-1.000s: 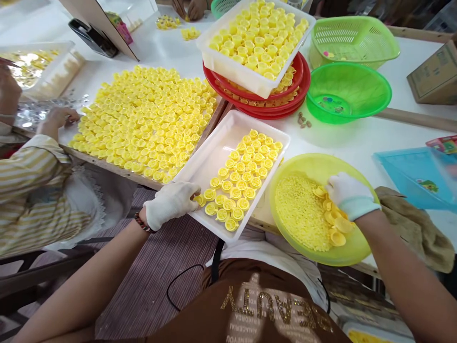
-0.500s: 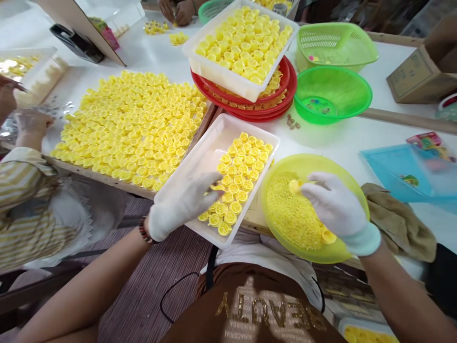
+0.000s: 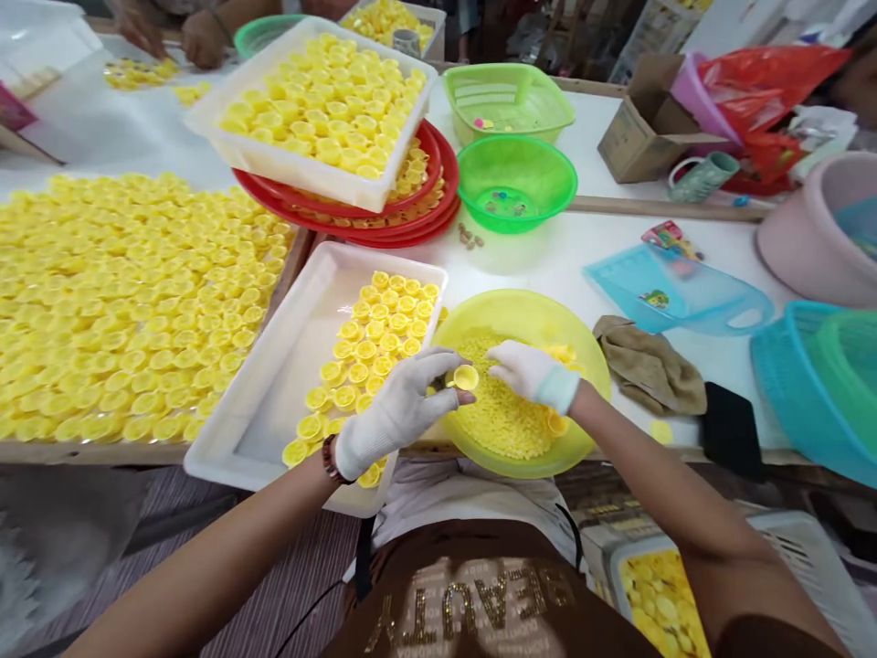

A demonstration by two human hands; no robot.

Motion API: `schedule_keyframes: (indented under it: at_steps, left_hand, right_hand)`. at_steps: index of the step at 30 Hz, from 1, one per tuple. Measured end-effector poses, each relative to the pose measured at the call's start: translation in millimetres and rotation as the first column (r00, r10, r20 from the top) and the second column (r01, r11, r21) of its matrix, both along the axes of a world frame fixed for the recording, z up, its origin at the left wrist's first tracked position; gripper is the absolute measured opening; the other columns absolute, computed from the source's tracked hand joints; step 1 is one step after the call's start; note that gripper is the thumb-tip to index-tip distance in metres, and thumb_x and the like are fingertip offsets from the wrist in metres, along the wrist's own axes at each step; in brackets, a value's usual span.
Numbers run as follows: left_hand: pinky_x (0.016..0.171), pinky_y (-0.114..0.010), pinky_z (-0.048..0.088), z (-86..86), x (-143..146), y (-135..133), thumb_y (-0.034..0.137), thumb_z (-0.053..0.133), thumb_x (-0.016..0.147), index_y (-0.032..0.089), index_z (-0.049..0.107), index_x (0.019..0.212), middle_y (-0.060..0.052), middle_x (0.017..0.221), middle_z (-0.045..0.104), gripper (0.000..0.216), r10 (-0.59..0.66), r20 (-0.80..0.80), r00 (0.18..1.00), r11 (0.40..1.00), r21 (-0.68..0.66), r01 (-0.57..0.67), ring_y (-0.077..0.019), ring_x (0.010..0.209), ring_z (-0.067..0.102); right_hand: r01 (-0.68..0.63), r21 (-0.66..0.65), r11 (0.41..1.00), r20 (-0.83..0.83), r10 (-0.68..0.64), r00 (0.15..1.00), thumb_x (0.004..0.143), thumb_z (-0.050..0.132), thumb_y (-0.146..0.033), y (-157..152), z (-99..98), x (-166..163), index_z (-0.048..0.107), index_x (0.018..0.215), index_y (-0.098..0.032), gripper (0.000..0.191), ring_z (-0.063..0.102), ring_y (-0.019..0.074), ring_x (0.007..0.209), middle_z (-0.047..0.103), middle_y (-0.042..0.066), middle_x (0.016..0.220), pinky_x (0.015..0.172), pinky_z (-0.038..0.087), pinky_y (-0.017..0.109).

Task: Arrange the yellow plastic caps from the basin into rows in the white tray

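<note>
In the head view, the gloved left hand (image 3: pixel 401 402) is partly closed, thumb and fingertips pinching a small yellow cup (image 3: pixel 467 378) just above the left rim of the yellow bowl (image 3: pixel 597 370). The gloved right hand (image 3: pixel 526 370) reaches over the middle of that bowl, fingers bent and pointing down at the yellow pellets (image 3: pixel 511 429); whether it grips any of them I cannot tell. The bowl sits by the near edge of the table (image 3: pixel 548 265), and more loose cups (image 3: pixel 558 423) lie inside it along its right wall. The step in hand seems to be readying the single cup while the right hand works among the pellets; the next move appears to call for a steady left pinch, the cup's mouth kept clear of the fingers, and small, exact right fingertips. The held cup is round and glossy, its mouth turned toward the camera, its inside smooth and paler than its rim. By contrast, the cups (image 3: pixel 366 349) standing along the right side of the white tray (image 3: pixel 274 366) show a patterned inside, while that tray's left side is bare to its far left corner.
</note>
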State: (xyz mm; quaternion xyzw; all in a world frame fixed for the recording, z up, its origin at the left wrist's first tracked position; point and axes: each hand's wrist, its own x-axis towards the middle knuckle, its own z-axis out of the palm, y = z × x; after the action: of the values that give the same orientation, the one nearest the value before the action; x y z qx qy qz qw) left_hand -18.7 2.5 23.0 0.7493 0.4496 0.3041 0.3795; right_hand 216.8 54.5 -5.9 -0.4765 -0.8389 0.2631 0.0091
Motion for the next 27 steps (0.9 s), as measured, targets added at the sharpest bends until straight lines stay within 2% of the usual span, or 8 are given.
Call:
schedule_keyframes:
  at_steps: [3, 5, 9, 11, 13, 18, 23, 27]
  left_hand:
    - [0.079, -0.031, 0.053, -4.5, 2, 3, 0.033, 0.065, 0.093, 0.02, 0.066, 0.118, -0.003, 0.097, 0.071, 0.028, 0.048, -0.001, 0.999, 0.998, -0.042, -0.048, -0.0152, 0.084, 0.064]
    - [0.078, -0.03, 0.054, -5.7, 5, 4, 0.032, 0.064, 0.094, 0.019, 0.061, 0.127, -0.003, 0.098, 0.071, 0.036, 0.073, 0.016, 0.997, 0.996, -0.052, -0.072, -0.0141, 0.082, 0.064]
    - [0.089, -0.033, 0.055, -7.7, 12, 8, 0.023, 0.068, 0.089, 0.019, 0.064, 0.114, -0.007, 0.112, 0.069, 0.026, 0.059, -0.032, 0.998, 0.996, 0.062, -0.057, -0.0175, 0.096, 0.066]
    - [0.093, -0.036, 0.054, -9.9, 15, 11, 0.018, 0.069, 0.087, 0.019, 0.064, 0.11, -0.008, 0.116, 0.068, 0.024, 0.033, -0.081, 0.996, 0.99, 0.141, -0.022, -0.0201, 0.104, 0.065]
    - [0.091, -0.036, 0.054, -13.3, 19, 13, 0.015, 0.067, 0.087, 0.019, 0.062, 0.109, -0.007, 0.111, 0.069, 0.023, 0.013, -0.13, 0.991, 0.985, 0.175, 0.01, -0.0202, 0.1, 0.066]
    - [0.078, -0.035, 0.054, -22.4, 33, 15, 0.016, 0.069, 0.083, 0.018, 0.062, 0.097, -0.004, 0.092, 0.069, 0.016, -0.001, -0.178, 0.984, 0.994, 0.107, 0.021, -0.0185, 0.081, 0.064]
    - [0.079, -0.034, 0.055, -24.2, 38, 13, 0.016, 0.068, 0.081, 0.018, 0.063, 0.103, -0.004, 0.095, 0.071, 0.022, 0.01, -0.039, 0.999, 1.0, -0.029, -0.012, -0.0181, 0.084, 0.066]
    - [0.083, -0.034, 0.058, -25.0, 33, 10, 0.02, 0.071, 0.083, 0.018, 0.063, 0.111, -0.006, 0.103, 0.072, 0.029, 0.044, 0.04, 0.998, 0.998, -0.049, -0.042, -0.0178, 0.088, 0.069]
  right_hand:
    - [-0.108, -0.096, 0.99, 0.037, 0.112, 0.993, 0.085, 0.073, -0.032, -1, -11.5, -10, 0.067, 0.088, -0.018, 0.016, 0.063, 0.0208, 0.082, 0.068, 0.008, 0.095, 0.076, 0.049, 0.032]
    - [-0.22, -0.177, 0.959, 0.034, 0.229, 0.973, 0.081, 0.075, -0.032, -7, -12.2, -11, 0.067, 0.086, -0.019, 0.016, 0.062, 0.0202, 0.079, 0.068, 0.006, 0.09, 0.071, 0.047, 0.03]
    - [-0.291, -0.253, 0.923, -0.015, 0.297, 0.955, 0.08, 0.065, -0.014, -16, -6.0, 5, 0.068, 0.086, -0.018, 0.008, 0.061, 0.0191, 0.078, 0.07, 0.004, 0.088, 0.071, 0.046, 0.03]
    - [-0.285, -0.208, 0.936, -0.084, 0.273, 0.958, 0.081, 0.062, -0.012, -19, 1.4, 16, 0.069, 0.088, -0.018, 0.012, 0.062, 0.019, 0.081, 0.071, 0.004, 0.09, 0.076, 0.048, 0.031]
    - [-0.245, -0.093, 0.965, -0.164, 0.227, 0.96, 0.086, 0.06, -0.014, -20, 12.1, 22, 0.068, 0.092, -0.018, 0.011, 0.062, 0.0192, 0.085, 0.07, 0.005, 0.092, 0.08, 0.048, 0.032]
    - [-0.137, 0.181, 0.974, -0.277, 0.184, 0.943, 0.096, 0.054, -0.021, -24, 36.9, 13, 0.066, 0.1, -0.019, 0.012, 0.06, 0.0195, 0.09, 0.066, 0.006, 0.096, 0.083, 0.049, 0.034]
    - [-0.087, 0.263, 0.961, -0.32, 0.172, 0.932, 0.097, 0.053, -0.018, -26, 41.3, 9, 0.064, 0.105, -0.018, 0.014, 0.061, 0.02, 0.094, 0.065, 0.008, 0.101, 0.086, 0.05, 0.036]
    - [-0.045, 0.22, 0.974, -0.316, 0.115, 0.942, 0.098, 0.049, -0.014, -25, 37.8, 27, 0.066, 0.097, -0.019, 0.017, 0.062, 0.0183, 0.091, 0.067, 0.005, 0.094, 0.085, 0.049, 0.033]
